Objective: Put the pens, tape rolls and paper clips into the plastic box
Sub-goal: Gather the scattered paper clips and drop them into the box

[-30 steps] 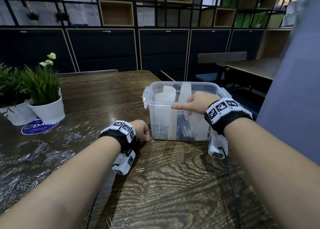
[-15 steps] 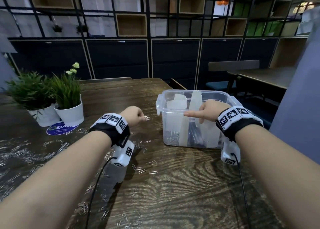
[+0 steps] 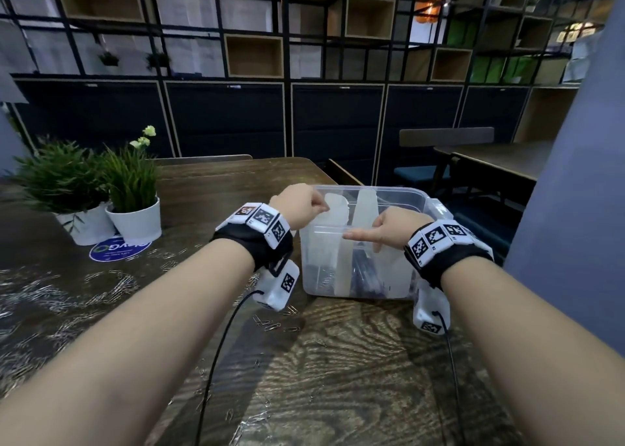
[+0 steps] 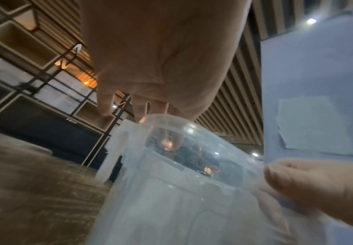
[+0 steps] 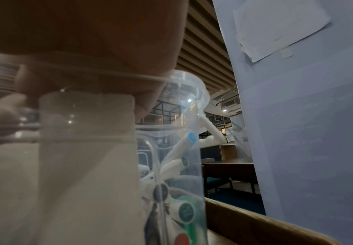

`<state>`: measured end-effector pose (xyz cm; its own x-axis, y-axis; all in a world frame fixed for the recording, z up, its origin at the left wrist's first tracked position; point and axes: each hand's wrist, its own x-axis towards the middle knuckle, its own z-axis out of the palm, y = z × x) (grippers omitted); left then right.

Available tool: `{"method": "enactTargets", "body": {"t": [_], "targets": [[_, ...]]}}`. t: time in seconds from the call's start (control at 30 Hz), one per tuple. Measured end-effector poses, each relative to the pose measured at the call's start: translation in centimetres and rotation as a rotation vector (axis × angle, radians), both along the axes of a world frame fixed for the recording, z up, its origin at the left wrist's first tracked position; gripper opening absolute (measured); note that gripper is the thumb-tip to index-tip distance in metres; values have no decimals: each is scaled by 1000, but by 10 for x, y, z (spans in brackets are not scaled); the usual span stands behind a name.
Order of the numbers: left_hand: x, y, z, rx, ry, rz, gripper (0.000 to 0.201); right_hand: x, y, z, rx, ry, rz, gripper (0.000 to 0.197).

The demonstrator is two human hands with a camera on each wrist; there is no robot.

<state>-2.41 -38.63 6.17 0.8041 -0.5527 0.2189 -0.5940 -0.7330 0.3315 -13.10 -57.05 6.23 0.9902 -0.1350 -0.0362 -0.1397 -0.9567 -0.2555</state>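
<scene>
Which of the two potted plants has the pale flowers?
The right-hand potted plant, the one nearer the plastic box; a stalk with pale flowers rises above its leaves. The left potted plant shows only green leaves.

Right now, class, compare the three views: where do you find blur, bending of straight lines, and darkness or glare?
Head view: shelf lines bow at the edges, and the wooden table shines with glare. Left wrist view: the left hand and plastic box are soft and blurred. Right wrist view: the right hand is dark, close and unfocused; pens show through the hazy box wall.
</scene>
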Motion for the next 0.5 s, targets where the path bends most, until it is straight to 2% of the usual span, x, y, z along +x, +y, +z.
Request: {"method": "enactTargets", "body": {"t": [0.13,0.2,0.3,0.4,0.5], "targets": [[0,32,-7,-283,28,104,29,-3,1,1,31,10,6,75],[4,54,-20,-306,45,201,28,-4,1,2,34,10,2,74],[7,87,-57,-93,157,316,31,-4,2,3,47,13,-9,73],[5,106,-96,92,328,373,56,-4,3,4,38,16,-22,72],[6,105,-116,174,355,395,74,-4,3,3,47,22,-34,73]]}}
